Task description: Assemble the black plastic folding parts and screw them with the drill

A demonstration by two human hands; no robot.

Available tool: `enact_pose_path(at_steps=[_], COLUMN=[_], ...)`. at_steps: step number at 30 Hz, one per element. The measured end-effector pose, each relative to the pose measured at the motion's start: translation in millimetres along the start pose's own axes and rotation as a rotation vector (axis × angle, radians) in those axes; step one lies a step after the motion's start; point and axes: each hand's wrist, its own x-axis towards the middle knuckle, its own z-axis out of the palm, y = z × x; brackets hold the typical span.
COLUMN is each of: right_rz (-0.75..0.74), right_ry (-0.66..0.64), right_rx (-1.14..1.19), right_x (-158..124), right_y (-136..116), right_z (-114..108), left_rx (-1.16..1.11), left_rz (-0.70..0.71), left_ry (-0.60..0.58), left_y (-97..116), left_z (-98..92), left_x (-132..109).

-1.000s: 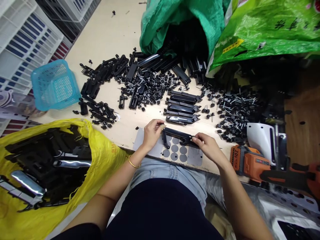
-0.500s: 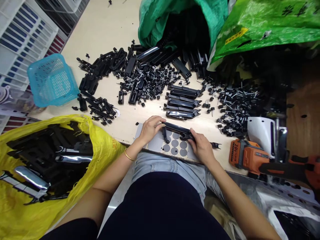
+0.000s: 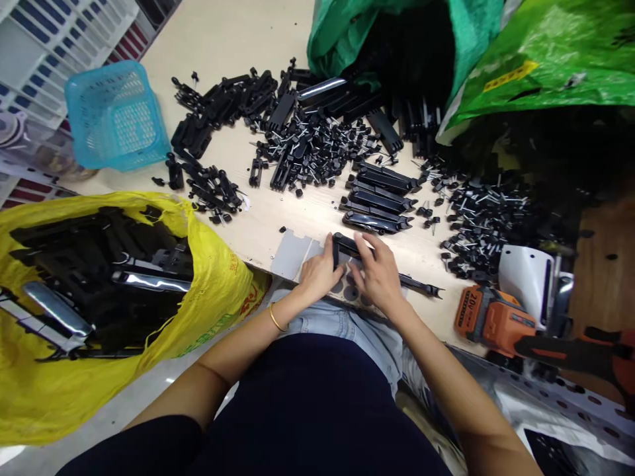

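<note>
A long black jointed arm [image 3: 347, 244] lies slanting over the front edge of the table between my hands. My left hand [image 3: 318, 272] pinches its left end, where a short link is folded against it. With bent fingers my right hand [image 3: 380, 270] grips its middle, hiding part of it. To the right of that hand sticks out a black bar with a forked tip [image 3: 421, 285]; its join is covered. Underneath lies a grey sheet [image 3: 290, 254] with round pieces. Several similar glossy black arms [image 3: 380, 198] lie in a stack just beyond.
Black-headed screws [image 3: 317, 149] and small black links [image 3: 223, 102] are heaped farther back. A blue basket [image 3: 119, 119], a yellow sack [image 3: 218, 264] of black parts and a green bag [image 3: 466, 39] surround the work. An orange cordless tool [image 3: 501, 317] lies at right.
My right hand has shifted left along the arm, closer to my left hand. The short link that hung down now sits near my left fingers. The camera view has turned slightly.
</note>
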Motion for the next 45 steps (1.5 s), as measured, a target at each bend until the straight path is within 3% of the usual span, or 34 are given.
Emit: enact_pose_path(at_steps=[5, 11, 15, 20, 22, 24, 27, 29, 31, 34, 39, 42, 45], right_rz=[-0.084, -0.128, -0.186, -0.087, -0.078, -0.041, 0.155, 0.218, 0.196, 0.186, 0.058, -0.016, 0.018], right_ry=[-0.227, -0.218, -0.228, -0.235, -0.176, 0.007, 0.255, 0.213, 0.117, 0.061, -0.077, -0.121, -0.132], right_rx=[-0.155, -0.219, -0.235, -0.189, -0.080, 0.003, -0.006, -0.029, -0.061, -0.139, -0.170, -0.145, -0.078], right_x=[28, 27, 31, 33, 25, 6, -33, -57, -73, -81, -76, -69, -59], right_y=[-4, 7, 8, 0, -3, -3, 4, 14, 26, 42, 57, 61, 53], right_z=[25, 25, 25, 29, 24, 15, 2, 3, 10, 22, 18, 9, 0], left_rx=[-0.092, -0.186, -0.120, -0.062, -0.011, 0.055, 0.088, 0.100, 0.152, 0.223, 0.252, 0.319, 0.365], left_rz=[0.033, -0.058, 0.002, -0.050, -0.033, 0.076, 0.438, 0.687, 0.814, 0.871, 1.015, 1.010, 0.973], left_ry=[-0.051, -0.034, -0.140, -0.172, -0.190, -0.075, 0.156, 0.134, 0.037, -0.097, -0.262, -0.260, -0.194], left_y=[-8, -3, -6, 1, 5, 6, 7, 8, 8, 1, -13, -10, 4], left_z=[0.3, 0.0, -9.5, -19.3, -26.8, -34.8, -36.3, -27.7, -16.9, -10.6, -25.4, -27.7, -21.8], left_x=[10, 13, 17, 13, 7, 3, 5, 12, 20, 30, 41, 45, 48])
